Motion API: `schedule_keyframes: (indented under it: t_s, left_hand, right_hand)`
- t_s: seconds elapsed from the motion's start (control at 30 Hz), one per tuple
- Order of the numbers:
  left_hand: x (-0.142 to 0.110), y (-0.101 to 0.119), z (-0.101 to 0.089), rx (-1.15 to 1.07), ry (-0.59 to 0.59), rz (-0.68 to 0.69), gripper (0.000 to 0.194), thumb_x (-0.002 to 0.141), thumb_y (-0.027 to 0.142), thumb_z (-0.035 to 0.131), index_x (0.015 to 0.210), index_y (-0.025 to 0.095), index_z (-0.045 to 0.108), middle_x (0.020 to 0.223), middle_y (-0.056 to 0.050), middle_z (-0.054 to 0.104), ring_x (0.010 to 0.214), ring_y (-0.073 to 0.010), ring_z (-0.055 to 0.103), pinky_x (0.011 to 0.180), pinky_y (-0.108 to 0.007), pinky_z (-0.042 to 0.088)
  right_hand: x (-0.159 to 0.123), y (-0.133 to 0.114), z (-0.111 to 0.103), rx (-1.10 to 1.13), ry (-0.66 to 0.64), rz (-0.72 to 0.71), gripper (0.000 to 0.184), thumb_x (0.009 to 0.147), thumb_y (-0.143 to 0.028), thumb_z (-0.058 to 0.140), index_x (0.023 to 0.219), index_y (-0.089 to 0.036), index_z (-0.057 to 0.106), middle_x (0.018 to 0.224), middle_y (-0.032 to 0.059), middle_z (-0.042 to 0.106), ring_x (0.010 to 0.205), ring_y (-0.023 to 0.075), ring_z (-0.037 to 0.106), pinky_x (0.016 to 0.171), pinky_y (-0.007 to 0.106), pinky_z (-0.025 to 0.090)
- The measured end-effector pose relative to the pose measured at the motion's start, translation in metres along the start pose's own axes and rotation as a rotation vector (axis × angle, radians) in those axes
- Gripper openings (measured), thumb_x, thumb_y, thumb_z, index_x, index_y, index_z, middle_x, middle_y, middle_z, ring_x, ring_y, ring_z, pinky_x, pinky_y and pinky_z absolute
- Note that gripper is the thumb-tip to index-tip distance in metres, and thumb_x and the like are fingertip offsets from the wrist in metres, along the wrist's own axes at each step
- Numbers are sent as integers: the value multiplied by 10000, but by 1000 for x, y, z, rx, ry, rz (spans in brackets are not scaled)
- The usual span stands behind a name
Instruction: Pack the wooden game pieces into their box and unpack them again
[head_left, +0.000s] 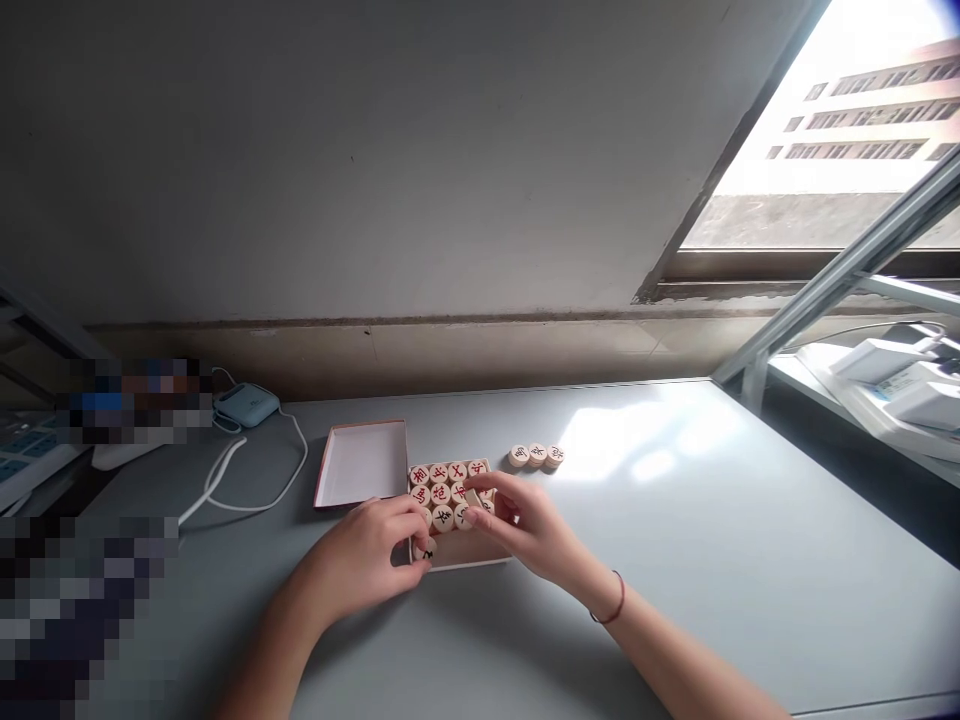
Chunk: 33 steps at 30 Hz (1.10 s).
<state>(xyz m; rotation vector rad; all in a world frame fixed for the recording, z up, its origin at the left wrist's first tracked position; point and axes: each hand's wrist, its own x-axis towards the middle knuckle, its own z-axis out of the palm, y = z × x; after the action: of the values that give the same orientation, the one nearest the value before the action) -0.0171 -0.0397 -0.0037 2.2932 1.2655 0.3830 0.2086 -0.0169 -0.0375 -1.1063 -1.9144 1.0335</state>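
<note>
Box (471, 550): L side blocked by L hand (375, 550), R side by R hand (534, 525), over pieces (441, 494). Free slot in box's front strip, btwn hands. Lid (364, 463) in way back-L of box; white cable (202, 496) farther L. Disc row (536, 455) back-R, narrow gap btwn it & box. Wide pass over tabletop (735, 560) R of box, beyond R arm (660, 640); also in front, btwn it & L arm (277, 637).

A pale blue device (246, 405) sits at the back left of the grey surface (735, 560), with a white cable (196, 506) curling beside it. Behind rises a plain wall (352, 200), and at the upper right a window (780, 264) shows a building (885, 115) with rows of panes. Sunlight (637, 435) brightens the surface's far side, and white boxes (930, 410) lie beyond a slanting metal post (847, 268).
</note>
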Motion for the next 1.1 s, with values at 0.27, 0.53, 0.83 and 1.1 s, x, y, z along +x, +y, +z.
schedule_keyframes:
  t_s: [0.27,0.53,0.83,1.1]
  left_hand:
    - [1,1,5,136,2,14,194,758,163,620,870,281,727,766,19,597,732,-150,569,709,-268,404]
    - [0,0,-1,72,53,-8,207,749,121,540,828,242,689,761,22,616,716,-139,586,686,-242,438]
    - [4,-8,-9,27,231,-115,219,859,184,430,857,222,645,763,20,646,671,-118,604,614,-208,446]
    - [4,-10,-3,32,240,-110,232,877,191,425,908,218,653,814,13,661,690,-118,609,620,-208,437]
  right_hand:
    - [-6,-6,8,-98,-3,-53,187,900,-303,522,1055,-199,527,695,-34,511,486,77,383,463,210,355]
    - [-14,-5,30,-322,-55,-260,62,907,-272,556,912,-212,570,936,39,628,639,109,563,549,223,421]
    - [-22,-16,48,-566,-73,-333,150,941,-245,495,892,-199,629,892,48,654,666,140,606,574,243,442]
    - [-3,-4,15,-417,121,-226,203,934,-264,475,1074,-201,609,1063,87,642,723,139,643,609,251,508]
